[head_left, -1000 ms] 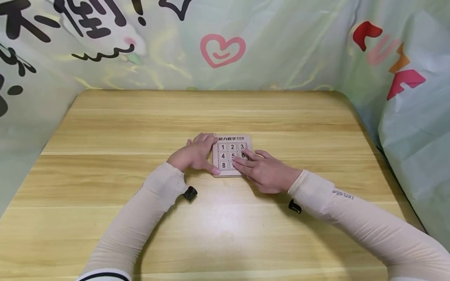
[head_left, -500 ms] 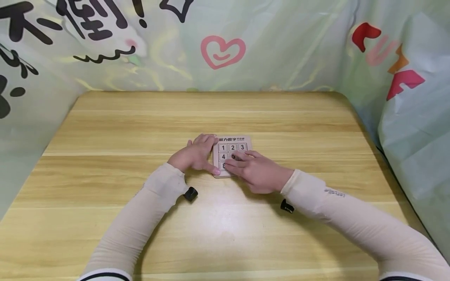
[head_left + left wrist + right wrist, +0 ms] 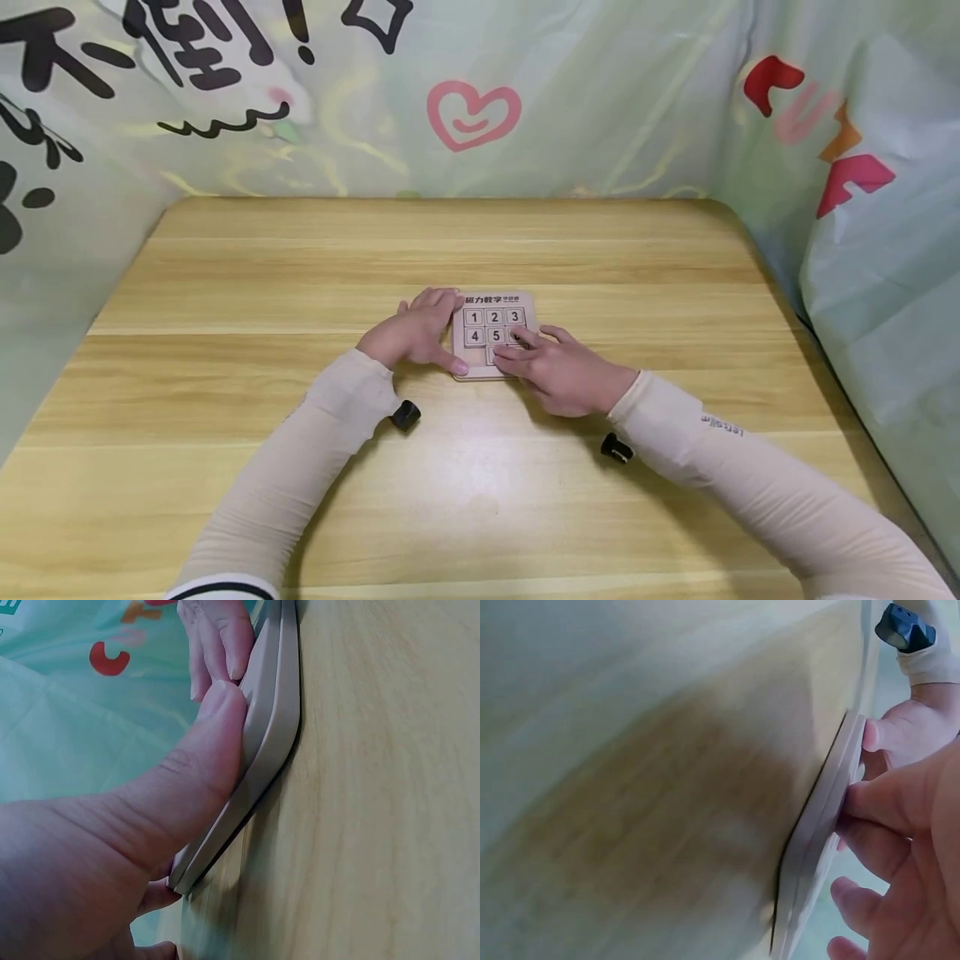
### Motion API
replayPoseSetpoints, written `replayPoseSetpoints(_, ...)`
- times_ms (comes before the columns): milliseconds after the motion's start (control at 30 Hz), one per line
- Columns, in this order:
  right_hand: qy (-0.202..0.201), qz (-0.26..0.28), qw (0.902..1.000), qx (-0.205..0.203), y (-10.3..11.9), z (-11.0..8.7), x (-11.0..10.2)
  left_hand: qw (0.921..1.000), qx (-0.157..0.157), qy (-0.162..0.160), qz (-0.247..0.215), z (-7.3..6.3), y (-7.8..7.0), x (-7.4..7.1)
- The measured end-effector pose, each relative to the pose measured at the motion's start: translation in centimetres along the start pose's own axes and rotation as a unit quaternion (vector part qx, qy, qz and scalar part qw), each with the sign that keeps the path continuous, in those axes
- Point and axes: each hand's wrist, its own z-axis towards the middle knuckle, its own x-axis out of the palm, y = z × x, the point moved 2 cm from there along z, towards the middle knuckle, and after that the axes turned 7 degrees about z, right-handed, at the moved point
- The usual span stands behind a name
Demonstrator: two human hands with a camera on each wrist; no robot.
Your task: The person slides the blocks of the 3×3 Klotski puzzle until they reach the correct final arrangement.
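Note:
A pale number slide puzzle (image 3: 483, 373) lies flat on the wooden table in the head view. Tiles 1 to 5 are readable; the bottom-left cell is bare, and fingers cover part of the lower right. My left hand (image 3: 411, 331) holds the puzzle's left side, thumb on the lower corner and fingers at the upper one. In the left wrist view that thumb (image 3: 214, 739) presses the board's top near its rim. My right hand (image 3: 568, 372) reaches over from the right, its fingertips touching tiles in the middle and right columns. The right wrist view shows its thumb (image 3: 889, 796) on the board.
The wooden table (image 3: 465, 500) extends around the puzzle on every side. A printed fabric sheet (image 3: 600, 100) hangs behind it and along the right edge. Black wrist cameras hang beneath both sleeves, the left camera (image 3: 406, 416) beside the puzzle's near left.
My right hand slid left over the 8 tile, then back right. The 8 has left the bottom-left cell, which is now bare. My left hand stays in place.

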Motion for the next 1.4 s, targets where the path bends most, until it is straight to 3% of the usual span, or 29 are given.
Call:
replayPoseSetpoints(400, -0.003, 0.016, 0.999, 0.041, 0.2, 0.1, -0.1, 1.0, -0.003, 0.003, 0.003, 0.0, 0.0, 0.1)
replayPoseSetpoints(1000, -0.022, -0.001, 0.9992, 0.034, 0.1, -1.2, -0.2, 1.0, -0.007, 0.006, -0.005, -0.1, -0.3, 0.1)
replayPoseSetpoints(1400, -0.032, -0.002, 0.9991, 0.027, 0.3, -0.9, -0.2, 0.9999, -0.009, 0.005, -0.003, 0.1, 0.0, 0.2)
